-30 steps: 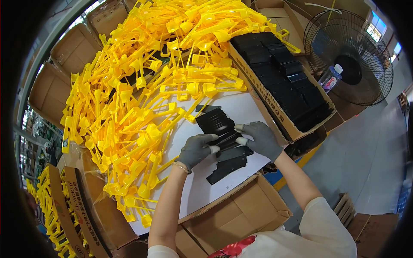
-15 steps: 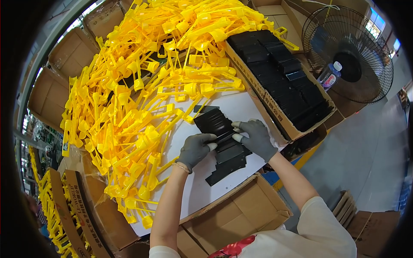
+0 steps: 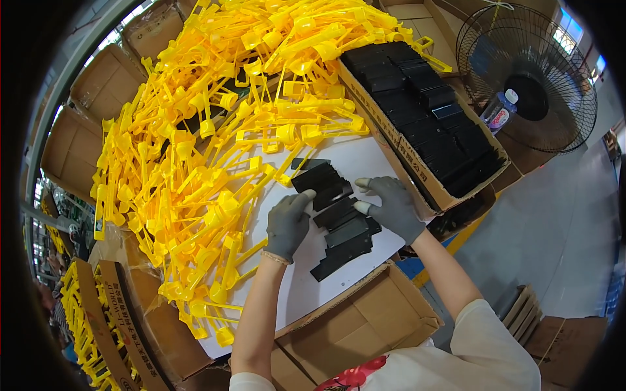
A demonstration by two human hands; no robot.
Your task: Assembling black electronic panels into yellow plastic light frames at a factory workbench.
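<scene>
A smooth white tabletop (image 3: 293, 303) bears a broad heap of long yellow plastic parts (image 3: 189, 176), with a brown cardboard box (image 3: 412, 158) of flat black pieces at right. A slanting row of overlapping black rectangular pieces (image 3: 342, 225) lies between the grey-gloved right hand (image 3: 392, 208), thumb and forefinger parted, empty, and the grey-gloved left hand (image 3: 287, 225), half-curled, its hold unclear.

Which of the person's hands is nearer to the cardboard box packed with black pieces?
Right. The right hand is just left of the cardboard box, close to its side wall. The left hand is farther left, across the loose black pieces and near the yellow parts.
</scene>
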